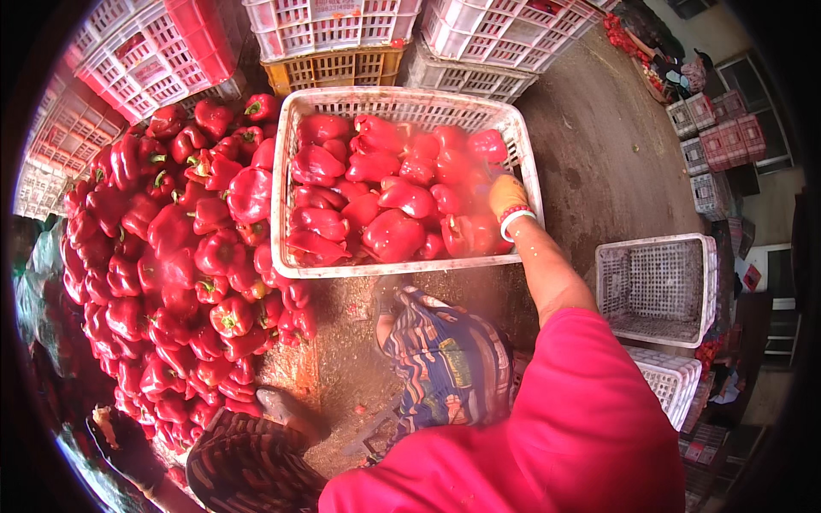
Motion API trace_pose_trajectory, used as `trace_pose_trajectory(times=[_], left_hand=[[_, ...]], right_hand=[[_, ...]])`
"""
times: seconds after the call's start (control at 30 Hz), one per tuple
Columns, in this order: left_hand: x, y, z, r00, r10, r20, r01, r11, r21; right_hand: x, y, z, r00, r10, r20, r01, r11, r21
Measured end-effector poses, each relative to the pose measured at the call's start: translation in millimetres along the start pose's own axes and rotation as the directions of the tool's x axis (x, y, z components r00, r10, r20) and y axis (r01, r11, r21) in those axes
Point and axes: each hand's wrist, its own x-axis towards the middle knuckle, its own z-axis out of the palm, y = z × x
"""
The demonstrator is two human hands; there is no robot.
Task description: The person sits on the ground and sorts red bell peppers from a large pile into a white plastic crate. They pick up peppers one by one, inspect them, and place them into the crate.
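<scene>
My right hand (508, 195), in an orange glove with a white bangle and red beads at the wrist, reaches into the right end of a white plastic crate (410, 268). Its fingers are blurred beside the peppers, so whether they hold anything is unclear. Red bell peppers (393, 235) nearly cover the crate's bottom; many look cut or without stems. To the crate's left lies a large heap of whole red bell peppers (173, 276), several with green stems. My left hand is out of view.
Stacked plastic crates (333, 29) stand beyond the filled one. At right, an empty white crate (660, 288) lies near another white crate (667, 378). Green plastic sacks (42, 308) are at the far left. People and more crates (731, 141) appear far right.
</scene>
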Motion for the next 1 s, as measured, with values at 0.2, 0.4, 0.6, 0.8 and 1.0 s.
trace_pose_trajectory(times=[0.2, 0.4, 0.6, 0.8, 1.0], left_hand=[[-185, -84, -144, 0.642, -0.564, -0.519, 0.258, 0.796, -0.547], [-433, -86, -256, 0.114, -0.492, -0.863, 0.864, 0.478, -0.158], [-222, -103, -161, 0.554, -0.200, -0.808, 0.752, 0.537, 0.383], [67, -111, 6, 0.857, -0.333, -0.394, 0.504, 0.704, 0.500], [193, -258, 23, 0.744, -0.451, -0.493, 0.664, 0.579, 0.472]], right_hand=[[31, 54, 11, 0.988, -0.141, 0.067, 0.144, 0.988, -0.059], [-20, 51, -7, 0.883, -0.068, 0.465, -0.467, -0.224, 0.855], [-7, -72, -140, 0.952, -0.078, 0.297, -0.296, -0.490, 0.820], [-219, -341, -243, 0.542, -0.779, 0.316, -0.721, -0.238, 0.650], [-290, -390, -184, 0.514, -0.608, 0.606, -0.681, 0.141, 0.719]])
